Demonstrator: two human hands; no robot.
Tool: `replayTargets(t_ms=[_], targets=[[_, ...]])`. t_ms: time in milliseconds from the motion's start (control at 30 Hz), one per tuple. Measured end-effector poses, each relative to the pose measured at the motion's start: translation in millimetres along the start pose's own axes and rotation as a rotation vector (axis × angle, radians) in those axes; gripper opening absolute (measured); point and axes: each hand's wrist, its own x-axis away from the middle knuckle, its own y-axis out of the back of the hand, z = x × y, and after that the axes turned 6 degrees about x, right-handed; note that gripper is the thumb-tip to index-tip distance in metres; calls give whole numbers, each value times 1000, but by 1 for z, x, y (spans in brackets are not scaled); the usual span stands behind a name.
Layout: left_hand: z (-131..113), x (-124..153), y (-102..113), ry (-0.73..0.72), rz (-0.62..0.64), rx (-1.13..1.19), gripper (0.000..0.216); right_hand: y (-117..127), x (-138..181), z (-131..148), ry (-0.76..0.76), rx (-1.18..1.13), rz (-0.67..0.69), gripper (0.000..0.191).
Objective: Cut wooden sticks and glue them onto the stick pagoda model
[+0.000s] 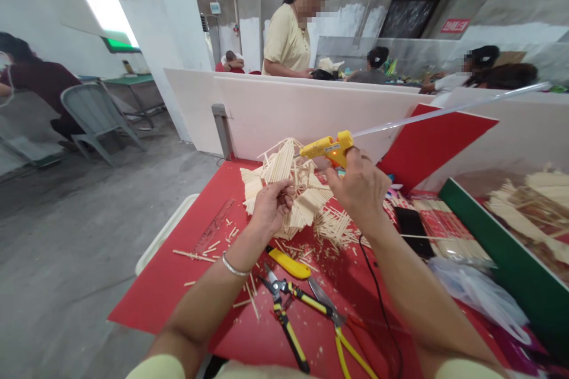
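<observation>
A model built from thin wooden sticks (281, 163), with slatted panels fanning out, stands on the red tabletop (178, 296). My left hand (272, 204) is closed, its thumb and fingers pinching the lower edge of the upright slatted panel. In my right hand (362, 186) is a yellow glue gun (326, 147), its nozzle pointing left, close to the top right of that panel. A long clear glue stick (448, 111) sticks out of the gun's back. An orange light glows on the gun. Whether the nozzle touches the sticks I cannot tell.
Near me lie a yellow utility knife (290, 263), pruning shears (278, 287) and yellow-handled pliers (344, 337). Loose sticks (335, 228) pile right of the model. A black cable (376, 275) crosses the table. White boards (284, 109) stand behind; a green board (502, 249) is at right. Other people sit and stand beyond.
</observation>
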Motion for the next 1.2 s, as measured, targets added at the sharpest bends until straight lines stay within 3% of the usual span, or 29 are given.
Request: replayTargets(t_ms=[1200], targets=[[-1,-3,4,-14,-14,15,21,-6,-32,12,-29,-68,0,45]])
